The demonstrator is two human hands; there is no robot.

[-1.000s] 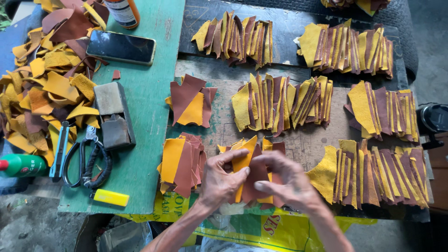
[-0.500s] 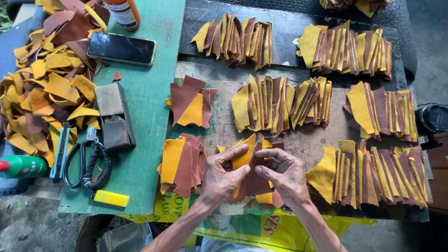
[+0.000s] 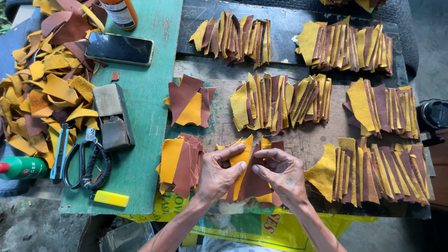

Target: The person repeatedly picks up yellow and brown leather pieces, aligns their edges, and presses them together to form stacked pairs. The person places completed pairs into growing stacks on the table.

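Observation:
My left hand and my right hand rest side by side on a small stack of yellow and brown leather pieces at the near edge of the work surface. The fingers of both hands press and pinch the top pieces; the left index finger lies across a yellow strip, the right fingers curl over a brown piece. Just left of my hands lies another stack of yellow and brown pieces. To the right sits a fanned row of alternating strips.
Several more fanned rows of strips fill the dark board behind. On the green board lie a phone, scissors, a yellow lighter, a sanding block and a utility knife. A loose scrap heap is far left.
Both hands have drawn closer together over the stack and shifted the top pieces; the stack itself stays in the same place.

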